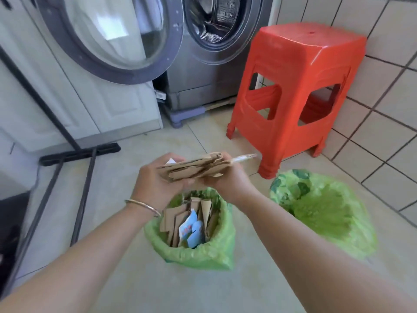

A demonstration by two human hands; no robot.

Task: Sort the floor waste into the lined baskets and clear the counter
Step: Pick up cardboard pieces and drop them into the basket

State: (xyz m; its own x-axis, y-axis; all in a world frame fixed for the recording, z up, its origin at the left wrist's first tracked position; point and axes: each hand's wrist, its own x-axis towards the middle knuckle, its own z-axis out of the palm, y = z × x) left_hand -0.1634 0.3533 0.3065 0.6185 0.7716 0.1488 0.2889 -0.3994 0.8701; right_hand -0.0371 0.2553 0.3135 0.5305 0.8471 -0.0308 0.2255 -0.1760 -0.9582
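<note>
Since the near basket (191,256) already held card, both hands (158,177) (228,177) clamped the cardboard (194,168) above it, probably to drop it in

Floor (140,288): pale beige-green glazed tiles with thin grout lines, evenly lit by soft daylight.

Wall (388,91), right side: cream square ceramic tiles with dark grey grout, meeting the floor at a tiled skirting.

Silver-grey front-loading washing machine (203,86): stands at the back on small lilac-grey feet; steel drum visible; its round glass door with dark grey rim (108,35) swung open to the left.

White panelled cabinet front (67,98): left of the machine, just beside it.

Red moulded plastic stool (300,86): upright near the right wall, with cut-out sides.

Black metal frame with flat foot bar (79,152): resting on the floor, left.
</note>
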